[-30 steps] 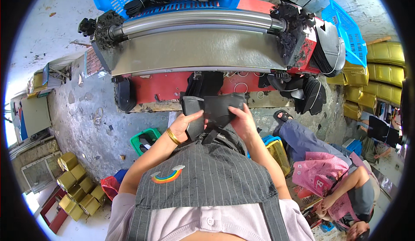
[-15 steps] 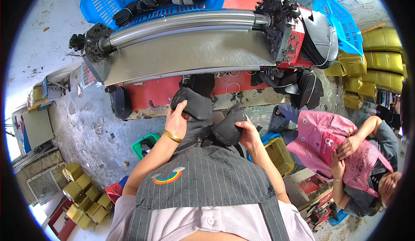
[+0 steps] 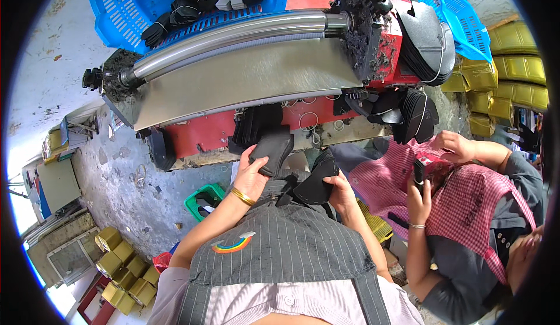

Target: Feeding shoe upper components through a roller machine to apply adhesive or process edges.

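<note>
My left hand [image 3: 249, 179], with gold bangles at the wrist, is closed on a flat black leather-like piece [image 3: 275, 152], its thumb on top. It lies just in front of a stack of black pieces [image 3: 256, 122] on the machine's red ledge. In my right hand [image 3: 343, 192] is a second bundle of black leather-like pieces [image 3: 317, 179], held over my striped apron [image 3: 286, 237]; several layered edges show. The two held bundles are apart, side by side. How many layers each hand holds cannot be made out.
Ahead stands a machine with a steel roller [image 3: 233, 36] and metal plate [image 3: 245, 80]. Behind it is a blue basket [image 3: 116, 10] with black bundles. Tied black stacks [image 3: 417, 115] hang at its right end. A co-worker in a pink checked apron [image 3: 461, 202] is close on my right. A green basket [image 3: 195, 208] stands left.
My left hand has moved slightly right and the piece in it has turned more upright. My right hand has shifted a little right and down. The co-worker has come nearer, now holding something small and black.
</note>
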Demonstrator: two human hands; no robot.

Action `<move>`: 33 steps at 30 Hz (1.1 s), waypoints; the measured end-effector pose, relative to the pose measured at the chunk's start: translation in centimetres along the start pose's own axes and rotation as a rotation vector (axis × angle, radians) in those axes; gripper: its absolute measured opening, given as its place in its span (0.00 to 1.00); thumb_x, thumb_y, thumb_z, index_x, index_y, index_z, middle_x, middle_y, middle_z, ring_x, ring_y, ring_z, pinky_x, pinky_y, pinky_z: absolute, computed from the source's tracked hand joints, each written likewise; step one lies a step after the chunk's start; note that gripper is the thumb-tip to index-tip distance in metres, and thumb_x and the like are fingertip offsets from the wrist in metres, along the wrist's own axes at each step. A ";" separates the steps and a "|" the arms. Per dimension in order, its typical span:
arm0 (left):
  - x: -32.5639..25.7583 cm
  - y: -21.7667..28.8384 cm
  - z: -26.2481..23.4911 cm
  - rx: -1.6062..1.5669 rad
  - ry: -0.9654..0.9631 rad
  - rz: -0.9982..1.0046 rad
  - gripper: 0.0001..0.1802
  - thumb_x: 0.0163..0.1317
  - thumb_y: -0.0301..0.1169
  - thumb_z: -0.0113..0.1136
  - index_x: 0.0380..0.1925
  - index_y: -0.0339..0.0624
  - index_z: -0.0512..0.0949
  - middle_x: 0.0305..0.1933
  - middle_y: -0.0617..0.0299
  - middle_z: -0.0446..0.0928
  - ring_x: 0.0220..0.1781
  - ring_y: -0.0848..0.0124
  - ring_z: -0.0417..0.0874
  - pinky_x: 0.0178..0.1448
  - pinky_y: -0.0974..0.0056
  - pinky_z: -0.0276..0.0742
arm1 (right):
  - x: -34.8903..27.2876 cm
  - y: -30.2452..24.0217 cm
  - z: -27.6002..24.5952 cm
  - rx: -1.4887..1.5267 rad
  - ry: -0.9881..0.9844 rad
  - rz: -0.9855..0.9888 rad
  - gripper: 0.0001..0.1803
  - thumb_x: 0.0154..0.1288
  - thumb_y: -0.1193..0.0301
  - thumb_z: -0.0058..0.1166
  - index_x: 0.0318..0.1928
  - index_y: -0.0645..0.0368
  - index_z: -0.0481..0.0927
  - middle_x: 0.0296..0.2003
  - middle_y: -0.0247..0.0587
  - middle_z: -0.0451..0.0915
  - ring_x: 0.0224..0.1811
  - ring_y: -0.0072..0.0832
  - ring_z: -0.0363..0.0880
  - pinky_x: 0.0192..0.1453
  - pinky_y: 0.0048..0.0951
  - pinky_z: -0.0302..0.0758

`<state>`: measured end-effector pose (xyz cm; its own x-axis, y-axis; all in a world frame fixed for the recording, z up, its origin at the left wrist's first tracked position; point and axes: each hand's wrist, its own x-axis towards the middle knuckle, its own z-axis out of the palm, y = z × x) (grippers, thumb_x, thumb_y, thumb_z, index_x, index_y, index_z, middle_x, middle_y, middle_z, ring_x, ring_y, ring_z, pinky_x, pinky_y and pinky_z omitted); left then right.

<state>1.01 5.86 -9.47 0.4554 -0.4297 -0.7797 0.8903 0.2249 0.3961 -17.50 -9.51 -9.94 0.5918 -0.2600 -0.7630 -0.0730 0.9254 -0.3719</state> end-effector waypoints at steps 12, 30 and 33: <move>7.9 -5.6 2.1 0.389 0.472 0.459 0.24 0.53 0.19 0.58 0.48 0.42 0.61 0.43 0.59 0.69 0.42 0.71 0.71 0.49 0.65 0.68 | -0.6 -0.2 2.2 -0.162 -0.091 -0.058 0.29 0.47 0.81 0.57 0.54 0.59 0.68 0.47 0.34 0.74 0.50 0.24 0.71 0.58 0.26 0.66; -5.0 11.8 5.8 0.799 -0.435 0.202 0.12 0.58 0.30 0.61 0.38 0.34 0.77 0.36 0.64 0.79 0.37 0.78 0.77 0.42 0.71 0.75 | -2.2 -1.3 18.5 -0.296 -0.131 -0.366 0.19 0.53 0.81 0.59 0.48 0.64 0.74 0.43 0.38 0.78 0.44 0.25 0.77 0.50 0.27 0.73; -4.7 15.8 5.1 0.989 -0.445 0.273 0.14 0.56 0.33 0.62 0.37 0.34 0.77 0.32 0.64 0.79 0.33 0.79 0.77 0.38 0.71 0.74 | -1.6 -0.4 21.8 -0.345 -0.123 -0.471 0.18 0.54 0.81 0.58 0.48 0.64 0.74 0.43 0.37 0.78 0.44 0.24 0.76 0.50 0.26 0.73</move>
<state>12.97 6.99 2.88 0.4215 -0.7915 -0.4427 0.2820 -0.3496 0.8935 -0.90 -3.46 3.03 0.7111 -0.5675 -0.4150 -0.0246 0.5699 -0.8213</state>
